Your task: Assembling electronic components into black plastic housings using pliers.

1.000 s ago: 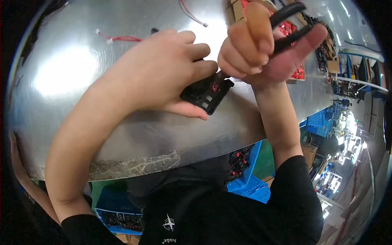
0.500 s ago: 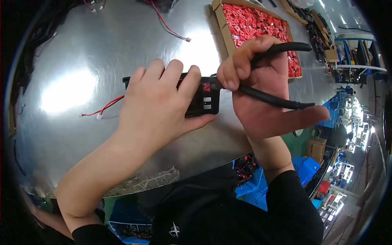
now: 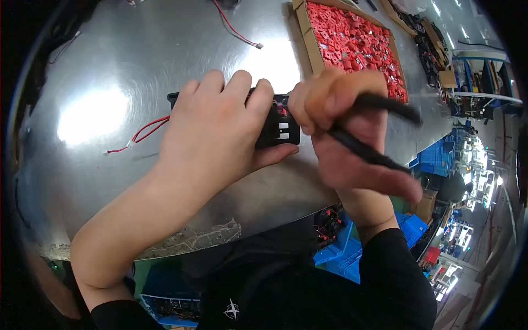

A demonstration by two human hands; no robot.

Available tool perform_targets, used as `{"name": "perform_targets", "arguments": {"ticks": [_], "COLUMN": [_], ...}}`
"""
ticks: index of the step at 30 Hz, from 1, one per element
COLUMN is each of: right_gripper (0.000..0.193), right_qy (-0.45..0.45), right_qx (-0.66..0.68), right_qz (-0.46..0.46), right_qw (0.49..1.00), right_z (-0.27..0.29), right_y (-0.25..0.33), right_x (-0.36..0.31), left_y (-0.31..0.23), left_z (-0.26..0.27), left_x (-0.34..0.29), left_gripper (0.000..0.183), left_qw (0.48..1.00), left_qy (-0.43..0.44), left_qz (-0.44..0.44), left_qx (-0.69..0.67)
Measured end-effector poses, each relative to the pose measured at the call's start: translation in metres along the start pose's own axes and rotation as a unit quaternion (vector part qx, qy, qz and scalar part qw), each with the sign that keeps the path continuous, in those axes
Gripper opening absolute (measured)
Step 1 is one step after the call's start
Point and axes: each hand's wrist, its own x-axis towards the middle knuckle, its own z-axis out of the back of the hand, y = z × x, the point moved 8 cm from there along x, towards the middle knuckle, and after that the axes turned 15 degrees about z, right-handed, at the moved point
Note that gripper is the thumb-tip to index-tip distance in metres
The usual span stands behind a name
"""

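Note:
A black plastic housing (image 3: 270, 138) lies on the metal table under my left hand (image 3: 214, 129). My left fingers wrap over its far edge and the thumb presses along its near side. At its right end show a small red part (image 3: 282, 111) and pale metal contacts (image 3: 284, 131). My right hand (image 3: 322, 102), blurred by motion, grips black-handled pliers (image 3: 366, 151). Their jaw end is hidden behind my fingers, close to the red part. Thin red wires (image 3: 148, 127) with a white connector come out to the left of the housing.
A cardboard tray (image 3: 308, 41) full of small red plastic parts stands at the far right of the table (image 3: 137, 66). Another red wire (image 3: 234, 30) with a connector lies at the far side. Blue crates (image 3: 352, 256) sit below the front edge.
The plier handles have come closer together as my right fingers and thumb closed in, and they tilt further downward to the right. My left hand still holds the housing.

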Motion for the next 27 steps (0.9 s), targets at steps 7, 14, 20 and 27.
{"name": "perform_targets", "arguments": {"ticks": [7, 14, 20, 27], "right_gripper": [0.099, 0.108, 0.114, 0.117], "right_qy": [-0.005, -0.001, -0.028, -0.023], "right_qx": [-0.056, -0.016, 0.02, -0.004], "right_qz": [-0.029, -0.054, -0.135, -0.119], "right_qw": [0.998, 0.998, 0.99, 0.993], "right_z": [-0.004, -0.002, -0.002, -0.003], "right_y": [0.008, 0.018, -0.002, 0.003], "right_x": [-0.001, 0.003, 0.0, 0.001], "left_y": [0.005, 0.0, 0.003, 0.002], "left_z": [-0.002, 0.001, -0.001, -0.002], "left_x": [-0.001, 0.003, 0.002, 0.004], "left_gripper": [0.072, 0.069, 0.053, 0.054], "left_qw": [1.0, 0.996, 0.993, 0.992], "left_qy": [0.019, 0.01, 0.038, 0.05], "left_qz": [-0.002, -0.077, -0.095, -0.095], "left_qx": [-0.001, -0.04, -0.059, -0.064]}}
